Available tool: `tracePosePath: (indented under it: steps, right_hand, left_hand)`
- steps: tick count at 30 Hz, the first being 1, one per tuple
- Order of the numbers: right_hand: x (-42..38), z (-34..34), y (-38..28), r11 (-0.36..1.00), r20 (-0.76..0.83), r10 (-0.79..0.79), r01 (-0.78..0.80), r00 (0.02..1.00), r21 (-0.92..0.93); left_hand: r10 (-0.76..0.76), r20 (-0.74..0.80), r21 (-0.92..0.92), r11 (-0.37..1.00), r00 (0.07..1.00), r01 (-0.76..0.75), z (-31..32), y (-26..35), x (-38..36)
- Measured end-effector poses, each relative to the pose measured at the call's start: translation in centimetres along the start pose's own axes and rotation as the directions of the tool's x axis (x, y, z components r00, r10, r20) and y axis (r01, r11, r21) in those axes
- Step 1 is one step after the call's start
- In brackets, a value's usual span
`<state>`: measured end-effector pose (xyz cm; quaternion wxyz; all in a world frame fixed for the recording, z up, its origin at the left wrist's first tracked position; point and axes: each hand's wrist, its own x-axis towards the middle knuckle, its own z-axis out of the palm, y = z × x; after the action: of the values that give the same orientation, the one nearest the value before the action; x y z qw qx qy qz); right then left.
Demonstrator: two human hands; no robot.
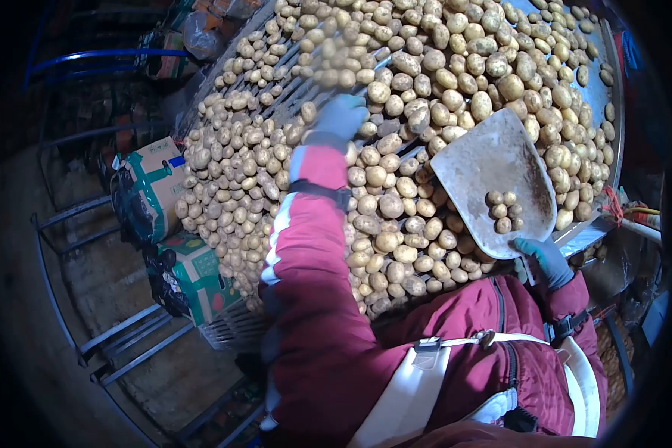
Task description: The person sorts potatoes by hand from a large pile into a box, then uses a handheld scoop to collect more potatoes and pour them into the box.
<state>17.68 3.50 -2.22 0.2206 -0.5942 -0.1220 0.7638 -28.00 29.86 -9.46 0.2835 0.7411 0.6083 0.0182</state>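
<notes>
My left hand (pixel 341 118), in a grey-blue work glove, is stretched out over the sorting grate among the potatoes (pixel 455 82). Motion smears its fingers, so I cannot make out whether they hold anything. Just above it, a few potatoes (pixel 336 63) are blurred too. In a teal glove, my right hand (pixel 546 261) grips the near end of a wide, worn scoop (pixel 493 160). The scoop lies tilted over the potato heap, its broad edge pointing away from me. Several small potatoes (pixel 504 210) rest in it near my right hand.
Smaller potatoes (pixel 231 149) cover the left side of the grate (pixel 291 71). Cardboard boxes (pixel 153 187) and a green box (pixel 194 276) stand beside its left edge. Metal rails (pixel 75 213) run along the far left. Red cord (pixel 612 203) is tied at the right edge.
</notes>
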Motion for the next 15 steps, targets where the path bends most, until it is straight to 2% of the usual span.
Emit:
tracePosePath:
  steps: [1,2,3,4,5,6,8,9,11,13,14,15]
  right_hand:
    - [-0.2,0.0,-0.3,0.999,0.000,0.033,-0.033,0.999,-0.026]
    - [-0.4,0.2,-0.4,0.999,0.001,0.040,-0.039,0.999,-0.025]
    - [-0.5,0.4,-0.4,0.999,-0.004,0.044,-0.044,0.999,0.007]
    - [-0.5,0.5,-0.3,0.998,-0.006,0.048,-0.048,0.999,0.040]
    - [-0.1,0.3,0.5,1.000,-0.021,0.012,-0.011,1.000,0.025]
    - [0.0,0.2,0.8,1.000,-0.013,0.014,-0.014,1.000,0.027]
    - [0.1,0.1,0.9,0.998,0.006,0.041,-0.041,0.999,0.057]
    - [0.2,-0.1,0.9,0.998,0.012,0.051,-0.052,0.999,0.035]
    - [0.6,-0.6,1.2,0.999,0.029,0.041,-0.041,0.999,-0.004]
    - [1.3,-1.8,2.0,1.000,0.065,0.020,-0.020,0.998,-0.002]
    - [1.3,-1.8,2.2,1.000,0.071,0.014,-0.014,0.997,-0.006]
    - [1.1,-1.9,2.2,0.998,0.046,-0.064,0.064,0.997,-0.007]
  left_hand:
    - [-0.095,-0.038,-0.365,0.928,0.995,0.075,-0.9,0.3,-1.8]
    - [-0.198,-0.039,-0.680,0.724,0.980,0.119,-1.8,0.5,-3.8]
    - [-0.204,-0.034,-0.678,0.724,0.978,0.127,-2.3,-0.4,-5.6]
    - [-0.227,-0.160,-0.476,0.870,0.961,0.127,-2.8,-1.6,-7.6]
    - [-0.214,-0.286,-0.242,0.959,0.934,0.146,-2.7,-2.5,-9.7]
    - [-0.218,-0.286,-0.236,0.960,0.933,0.152,-1.6,-2.7,-12.0]
    - [-0.244,-0.453,-0.063,0.968,0.858,0.242,1.5,-1.9,-16.5]
    - [-0.246,-0.458,-0.060,0.967,0.854,0.246,2.5,-0.6,-17.9]
    - [-0.157,-0.421,0.380,0.864,0.893,0.330,5.4,2.4,-19.6]
    - [-0.104,-0.315,0.349,0.911,0.943,0.217,12.2,1.7,-19.4]
    - [-0.187,-0.349,0.351,0.882,0.918,0.313,12.8,4.4,-18.7]
    - [-0.262,-0.380,0.348,0.848,0.887,0.400,12.6,7.8,-17.6]
